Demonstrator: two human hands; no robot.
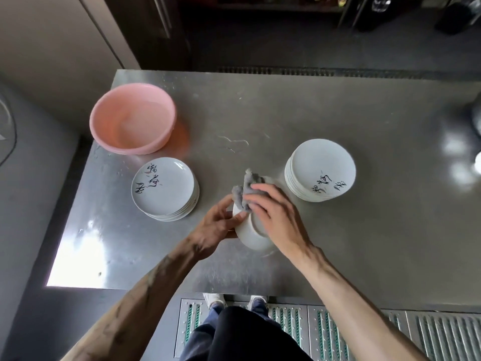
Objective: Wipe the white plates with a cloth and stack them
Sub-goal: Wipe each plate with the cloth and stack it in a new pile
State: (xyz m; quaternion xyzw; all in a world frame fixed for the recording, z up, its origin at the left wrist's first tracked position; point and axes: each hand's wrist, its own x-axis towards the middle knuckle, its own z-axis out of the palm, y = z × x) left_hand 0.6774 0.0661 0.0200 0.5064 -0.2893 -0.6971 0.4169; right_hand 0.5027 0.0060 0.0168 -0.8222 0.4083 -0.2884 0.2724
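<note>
**Wiping the underside of one white plate**

You are gripping a white plate (251, 235) by its rim with your left hand (216, 225), fingers and thumb curling round the edge. The plate is tilting, with its underside and foot ring facing up above the steel table (338, 105). Your right hand (276, 214) is pressing a grey cloth (247, 188) onto that underside. Its fingers are lying nearly straight over the cloth, which is bunching up past the fingertips.

To the left of the held plate, the left stack (164, 188) is sitting apart from it. Its top plate is showing black brush-written characters with pinkish strokes, too loose to read. To the right of the held plate, the right stack (321, 170) is standing near, with black brush characters on its top plate, also unreadable. Beyond the held plate, to the left, a pink basin (131, 118) is resting.
</note>
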